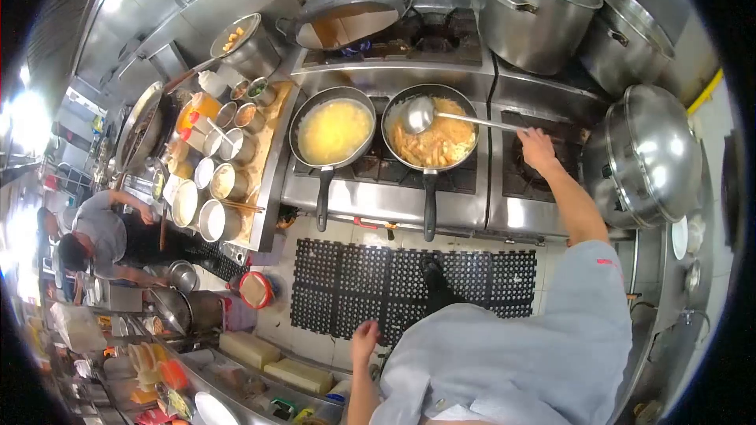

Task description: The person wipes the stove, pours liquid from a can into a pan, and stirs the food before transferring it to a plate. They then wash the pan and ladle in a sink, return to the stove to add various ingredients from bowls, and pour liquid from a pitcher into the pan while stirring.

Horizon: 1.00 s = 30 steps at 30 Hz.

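Note:
My right hand (538, 149) is wrapped round the end of a long metal ladle (488, 123). The ladle's round bowl lies over a black frying pan (389, 148) holding an orange-brown mixture with pale pieces (431, 140). Left of it, a second frying pan (294, 135) contains a yellow, egg-like liquid (335, 132). Both pans sit on the stove with their black handles pointing toward me. Down by my body, away from the stove, hangs my left hand (365, 341), its fingers curled in with nothing visible in them.
Behind the pans, a wok (346, 14) with brown liquid stands on a burner. Tall stockpots (531, 12) and a domed metal vessel (646, 153) flank the right side. Metal containers (216, 220) crowd the left counter. Another person (102, 224) works at far left. A black mat (346, 287) covers the floor.

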{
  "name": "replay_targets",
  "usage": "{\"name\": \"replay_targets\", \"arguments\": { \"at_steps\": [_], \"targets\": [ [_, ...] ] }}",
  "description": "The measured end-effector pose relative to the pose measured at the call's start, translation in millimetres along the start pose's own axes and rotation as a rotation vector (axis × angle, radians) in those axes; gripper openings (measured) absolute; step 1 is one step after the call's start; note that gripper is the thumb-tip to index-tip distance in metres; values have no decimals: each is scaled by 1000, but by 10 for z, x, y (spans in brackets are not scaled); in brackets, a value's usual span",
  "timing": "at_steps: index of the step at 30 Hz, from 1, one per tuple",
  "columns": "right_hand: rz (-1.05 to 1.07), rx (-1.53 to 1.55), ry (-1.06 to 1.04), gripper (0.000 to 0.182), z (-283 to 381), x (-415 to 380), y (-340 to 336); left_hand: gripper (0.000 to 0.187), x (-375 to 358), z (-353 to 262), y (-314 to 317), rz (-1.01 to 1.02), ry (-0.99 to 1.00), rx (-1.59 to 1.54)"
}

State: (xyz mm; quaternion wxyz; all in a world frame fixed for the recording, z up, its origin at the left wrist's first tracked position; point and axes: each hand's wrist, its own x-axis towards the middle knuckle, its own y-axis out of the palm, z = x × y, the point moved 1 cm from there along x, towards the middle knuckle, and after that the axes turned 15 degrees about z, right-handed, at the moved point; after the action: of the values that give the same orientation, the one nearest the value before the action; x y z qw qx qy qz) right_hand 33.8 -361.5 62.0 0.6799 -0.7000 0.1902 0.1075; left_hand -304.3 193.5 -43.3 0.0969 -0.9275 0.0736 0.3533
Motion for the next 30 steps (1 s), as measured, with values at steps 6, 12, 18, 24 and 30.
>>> {"name": "replay_targets", "arguments": {
  "at_steps": [6, 12, 18, 24, 30],
  "targets": [
    [-378, -69, -250, 69, 53, -216, -116, 45, 949, -1847, 809, 169, 189, -32],
    [40, 210, -435, 62, -102, -454, -2, 65, 1581, -2696, 1335, 399, 135, -151],
    [83, 691, -490, 60, 247, -928, -132, 44, 1839, -2602, 1324, 229, 184, -9],
    [284, 686, -15, 59, 882, -1410, 372, 42, 1803, -2624, 1281, 180, 253, 106],
    [-16, 700, -117, 58, 1040, -1641, 284, 45, 1883, -2608, 1133, 295, 196, 56]
  ]
}}
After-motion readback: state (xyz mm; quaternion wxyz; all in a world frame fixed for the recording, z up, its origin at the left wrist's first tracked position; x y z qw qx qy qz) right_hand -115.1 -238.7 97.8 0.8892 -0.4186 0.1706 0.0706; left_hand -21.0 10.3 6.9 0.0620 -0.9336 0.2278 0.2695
